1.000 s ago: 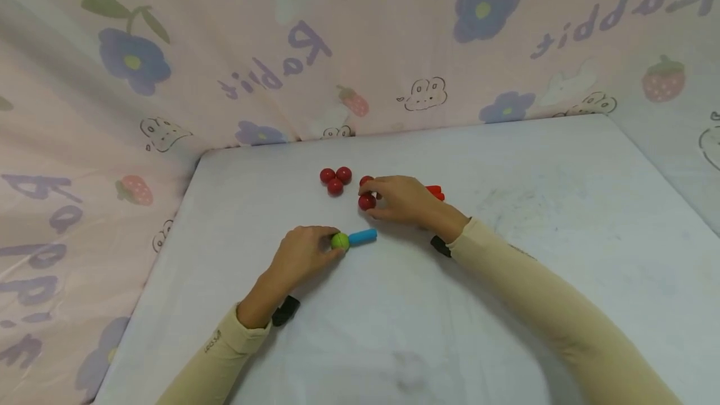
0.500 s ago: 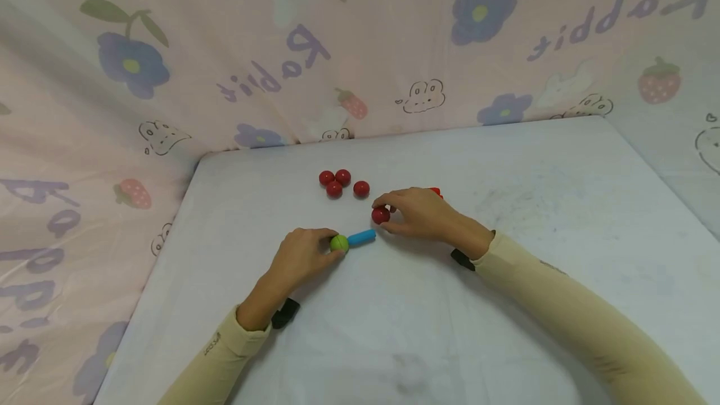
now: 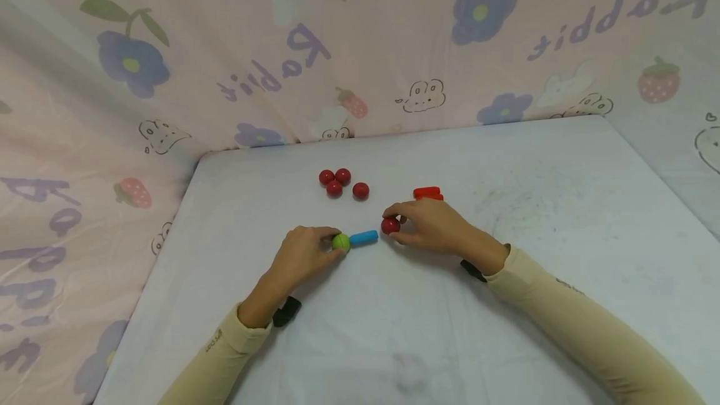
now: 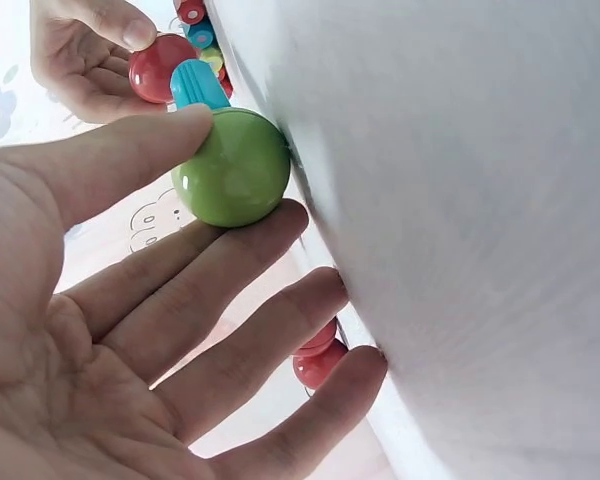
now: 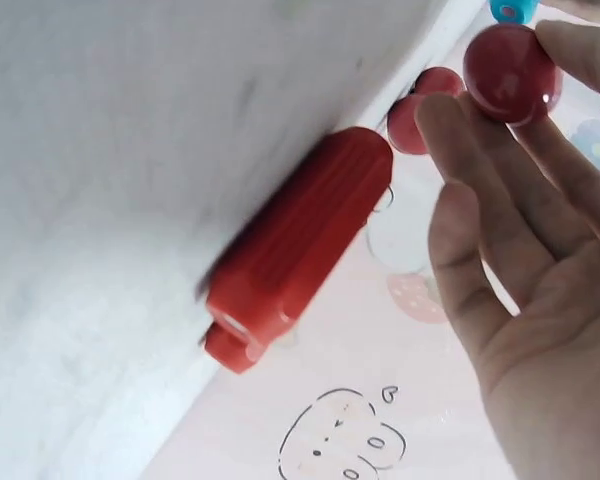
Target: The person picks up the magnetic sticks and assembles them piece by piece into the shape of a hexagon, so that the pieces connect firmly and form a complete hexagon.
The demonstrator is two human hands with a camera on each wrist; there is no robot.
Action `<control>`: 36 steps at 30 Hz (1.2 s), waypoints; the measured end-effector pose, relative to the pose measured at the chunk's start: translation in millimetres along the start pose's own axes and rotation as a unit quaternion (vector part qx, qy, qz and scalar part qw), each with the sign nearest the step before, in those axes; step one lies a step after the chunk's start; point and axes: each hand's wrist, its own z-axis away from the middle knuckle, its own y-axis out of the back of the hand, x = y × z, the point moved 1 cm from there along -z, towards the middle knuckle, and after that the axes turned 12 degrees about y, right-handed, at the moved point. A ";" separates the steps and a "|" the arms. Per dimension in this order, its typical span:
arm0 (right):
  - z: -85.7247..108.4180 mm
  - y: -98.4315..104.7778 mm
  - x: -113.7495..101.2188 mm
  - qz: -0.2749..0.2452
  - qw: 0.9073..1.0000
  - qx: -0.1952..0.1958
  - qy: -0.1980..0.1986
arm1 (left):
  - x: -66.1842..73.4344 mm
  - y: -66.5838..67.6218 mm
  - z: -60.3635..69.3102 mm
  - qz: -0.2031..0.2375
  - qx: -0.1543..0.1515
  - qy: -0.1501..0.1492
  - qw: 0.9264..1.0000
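Note:
My left hand (image 3: 300, 260) pinches a green ball (image 3: 340, 242) between thumb and fingers on the white table. A blue stick (image 3: 364, 238) extends from the ball's right side. Just right of the stick's free end, my right hand (image 3: 435, 228) pinches a red ball (image 3: 390, 225); a small gap separates ball and stick. In the left wrist view the green ball (image 4: 234, 168) sits between thumb and fingertips, other fingers spread. The right wrist view has the red ball (image 5: 512, 74) between thumb and fingers.
Three red balls (image 3: 334, 189) touch in a cluster at the back, a single red ball (image 3: 361, 190) to their right. Red sticks (image 3: 427, 192) lie behind my right hand. A printed curtain (image 3: 371, 42) hangs behind the table (image 3: 394, 317).
My right hand has moved right and toward the front with the red ball, away from another red ball and up to the blue stick's end. The left hand has barely moved.

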 end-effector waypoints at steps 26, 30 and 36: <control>11.1 -7.7 -9.3 0.005 0.998 -0.039 -0.044 | 7.9 -2.6 4.6 -0.007 -0.003 -0.016 1.000; 11.7 -7.8 -8.7 0.004 0.998 -0.041 -0.042 | 7.1 -0.5 4.5 -0.014 -0.013 -0.030 0.999; 12.4 -8.7 -9.7 0.003 0.998 -0.044 -0.047 | 4.0 -0.7 2.5 -0.011 -0.062 -0.092 0.994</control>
